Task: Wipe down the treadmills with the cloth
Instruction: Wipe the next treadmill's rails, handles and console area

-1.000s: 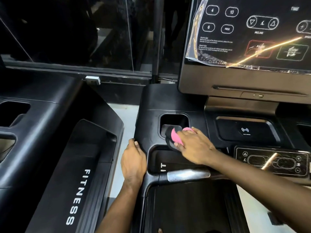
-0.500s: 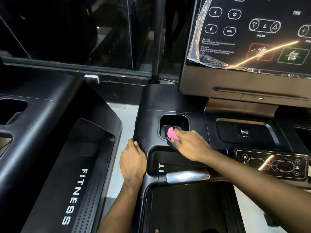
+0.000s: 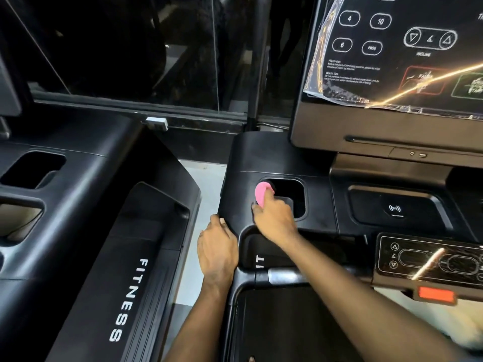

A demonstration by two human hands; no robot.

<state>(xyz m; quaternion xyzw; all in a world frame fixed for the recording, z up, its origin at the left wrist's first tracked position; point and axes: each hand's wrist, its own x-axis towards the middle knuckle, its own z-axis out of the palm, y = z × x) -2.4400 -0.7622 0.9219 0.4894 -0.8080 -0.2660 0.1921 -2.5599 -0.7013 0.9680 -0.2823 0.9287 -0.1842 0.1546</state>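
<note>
– While the right hand (image 3: 274,220) bunches a soft pink cloth (image 3: 262,194) in curled fingers, where exactly does the cloth sit?

– At the left rim of the cup-holder recess (image 3: 291,195), a rounded rectangular well sunk into the matte black plastic console (image 3: 264,155) of the treadmill. The cloth shows as a smooth, domed fold above the knuckles, touching the lip of the well.

– And the left hand (image 3: 218,250)?

– Palm down on the console's curved left corner, thumb on top, fingers bent over the edge and holding it. The two hands are near each other but apart.

– What surrounds them?

– Above the console rises the display (image 3: 392,61), its glossy black face printed with white outlined buttons and covered by a crinkled clear film that is lifting at the lower left corner. To the right lies a shallow tray marked with a wireless symbol (image 3: 394,209), then a shiny control panel (image 3: 428,259) streaked with reflected light and, under it, an orange-red tab (image 3: 435,295). A brushed silver grip (image 3: 281,275) runs beneath the right forearm.

– And on the left?

– A neighbouring treadmill (image 3: 78,205), same dull black moulding, with ribbed side rail lettered FITNESS (image 3: 130,296) in white. Dark glass (image 3: 130,48) backs both machines.
</note>
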